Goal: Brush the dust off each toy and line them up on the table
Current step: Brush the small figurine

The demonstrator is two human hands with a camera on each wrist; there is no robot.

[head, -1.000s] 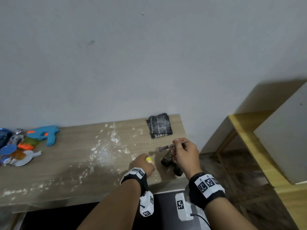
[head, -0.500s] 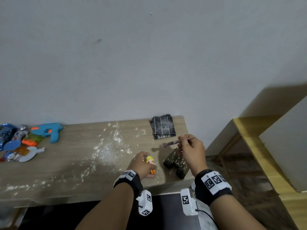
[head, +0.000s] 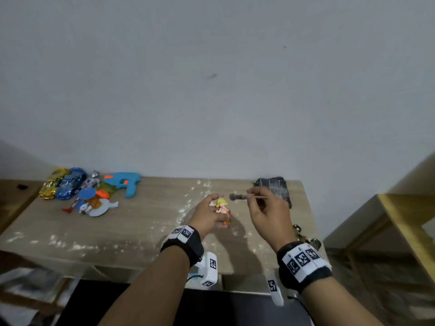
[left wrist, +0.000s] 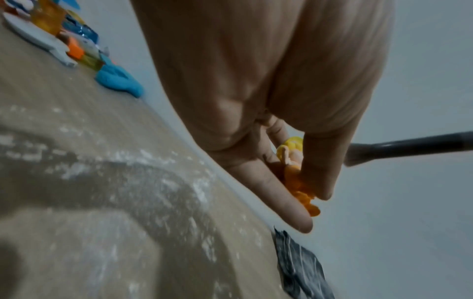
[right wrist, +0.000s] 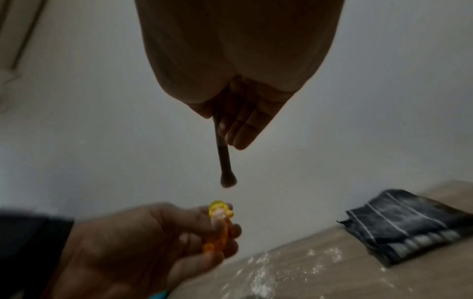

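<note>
The left hand grips a doll above the counter; it looks light, rigid, with small breakable limbs, best held by the legs. The right hand pinches a brush just beside its head.

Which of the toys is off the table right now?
The small yellow-haired figurine, held in the left hand near the brush in the right hand. The cars, blue gun and the rest lie on the table.

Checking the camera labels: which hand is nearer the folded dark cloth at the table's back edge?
Right. The right hand, pinching the brush, sits just in front of the cloth; the left hand, holding the figurine, is farther left.
</note>
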